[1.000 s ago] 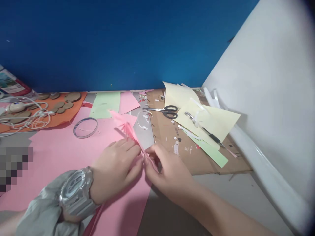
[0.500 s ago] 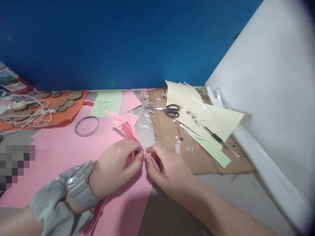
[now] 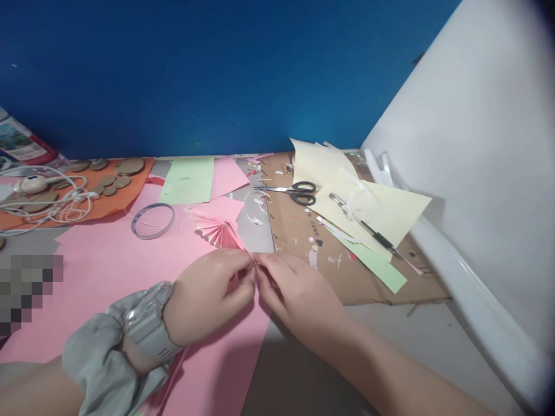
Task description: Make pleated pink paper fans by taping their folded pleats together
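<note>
Currently both hands close together, fingertips nearly meeting, each pinching the same pleated paper (image 3: pixel 221 231). Left hand (image 3: pixel 212 283) has thumb and fingers closed on it; right hand (image 3: pixel 299 289) pinches from the other side, thumb under the fingers. Pleated paper is pink, mid-view, folds fanned out beyond the left hand, the rest bunched at the fingertips. It sits over a large pink sheet (image 3: pixel 104 260); can't tell if the fan touches it. Left wrist: grey watch (image 3: pixel 150 326), grey scrunchie (image 3: pixel 108 358) behind it.

Ring (image 3: pixel 153 221) lies on the pink sheet, left of the fan. Past the fan, a pale green sheet (image 3: pixel 188 180), smaller pink piece (image 3: pixel 229 176) beside it. Small scraps (image 3: pixel 260 202) between there and the cardboard (image 3: pixel 295 248), which is right of the fan, flat on a grey surface (image 3: pixel 416 341). Scissors (image 3: pixel 302 193) lie on the cardboard, blades pointing left over its edge. Pale yellow paper (image 3: pixel 394 211) next to them, black pen (image 3: pixel 381 241) slanting across it, green strip (image 3: pixel 384 271) partly underneath. Far left: orange paper (image 3: pixel 134 193), brown cutouts (image 3: pixel 130 166) on it, tangled white cable (image 3: pixel 71 212), bottle (image 3: pixel 21 138) behind.
</note>
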